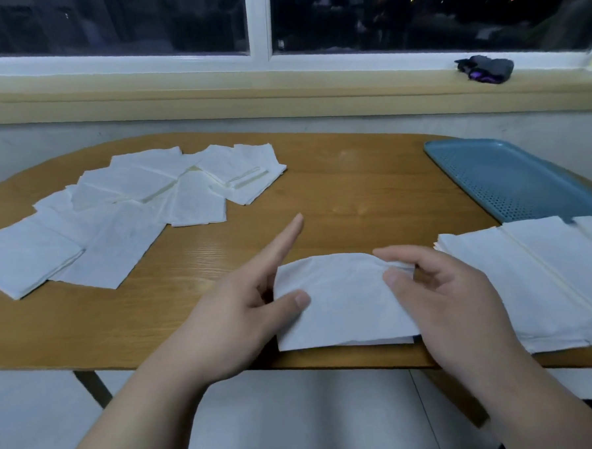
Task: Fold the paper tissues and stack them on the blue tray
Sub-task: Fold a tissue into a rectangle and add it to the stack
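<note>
Nearest, the right hand [442,285] pinches the tissue [343,304] at its top right corner. The left hand [237,316] holds its left edge under the thumb, forefinger straight, other fingers hidden. The tissue sits at the tabletop's [337,194] near edge. Flat sheets [517,281] overlap the tray [511,178], which is cut off at the right.

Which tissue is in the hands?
The single tissue nearest the camera, held by the left hand and right hand; the scattered tissues and right-side pile lie untouched.
</note>
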Demonstrator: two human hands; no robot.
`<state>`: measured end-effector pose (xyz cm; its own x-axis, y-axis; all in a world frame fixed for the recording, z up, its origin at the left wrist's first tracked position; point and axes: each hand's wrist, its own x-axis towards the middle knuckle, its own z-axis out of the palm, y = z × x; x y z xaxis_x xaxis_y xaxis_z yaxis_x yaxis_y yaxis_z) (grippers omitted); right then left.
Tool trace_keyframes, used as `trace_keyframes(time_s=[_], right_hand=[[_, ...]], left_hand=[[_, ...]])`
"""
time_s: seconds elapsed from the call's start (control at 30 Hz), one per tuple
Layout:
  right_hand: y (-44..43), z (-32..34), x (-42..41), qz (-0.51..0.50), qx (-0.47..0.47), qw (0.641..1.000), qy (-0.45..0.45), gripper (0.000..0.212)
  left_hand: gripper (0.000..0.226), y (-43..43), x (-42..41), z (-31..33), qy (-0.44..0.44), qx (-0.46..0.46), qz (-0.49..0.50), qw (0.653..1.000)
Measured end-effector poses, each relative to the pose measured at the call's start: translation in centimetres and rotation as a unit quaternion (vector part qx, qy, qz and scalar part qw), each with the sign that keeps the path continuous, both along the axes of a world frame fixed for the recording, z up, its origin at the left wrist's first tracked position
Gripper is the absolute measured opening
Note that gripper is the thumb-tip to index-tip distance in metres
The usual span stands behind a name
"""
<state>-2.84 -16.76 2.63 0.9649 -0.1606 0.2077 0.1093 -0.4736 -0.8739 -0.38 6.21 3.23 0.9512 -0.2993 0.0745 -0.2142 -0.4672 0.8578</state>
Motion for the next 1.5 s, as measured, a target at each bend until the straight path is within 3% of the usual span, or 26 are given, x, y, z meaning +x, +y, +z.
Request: trace_keyframes(time_s=[0.17, 0.33, 0.5, 0.6, 0.93, 1.2, 1.5], right_hand=[[-1.1, -0.8, 0.9, -0.017, -0.019, 1.000, 0.018, 0.033], [-1.4, -1.7, 1.2, -0.017, -0.076, 0.997, -0.006, 0.036], [-1.6, -2.0, 1.1, 0.026, -0.086, 0.995, -0.032, 0.020], [-1.8, -2.1, 1.1, 0.041, -0.085, 0.995, -0.014, 0.015], [-1.8, -3.1, 1.3, 0.045, -0.129, 0.991, 0.011, 0.028], [-1.8, -4.1, 1.8, 0.041, -0.257, 0.965, 0.017, 0.028], [-1.5, -3.5, 1.6, -0.002, -0.302, 0.953, 0.009, 0.024]], left_hand=[[0.089, -0.4, 0.2, -0.4, -0.014, 0.036, -0.033, 0.999], [0.039, 0.2, 1.2, -1.6, -0.045, 0.078, -0.073, 0.993], [0.027, 0.4, 2.0, -2.0, -0.040, 0.097, -0.046, 0.993], [0.026, 0.5, 2.1, -2.1, -0.033, 0.107, -0.049, 0.993], [0.025, 0.8, 2.4, -2.3, -0.005, 0.135, -0.030, 0.990], [0.032, 0.7, 2.6, -2.8, -0.034, 0.203, -0.032, 0.978], [0.033, 0.7, 2.4, -3.0, -0.048, 0.208, -0.024, 0.977]])
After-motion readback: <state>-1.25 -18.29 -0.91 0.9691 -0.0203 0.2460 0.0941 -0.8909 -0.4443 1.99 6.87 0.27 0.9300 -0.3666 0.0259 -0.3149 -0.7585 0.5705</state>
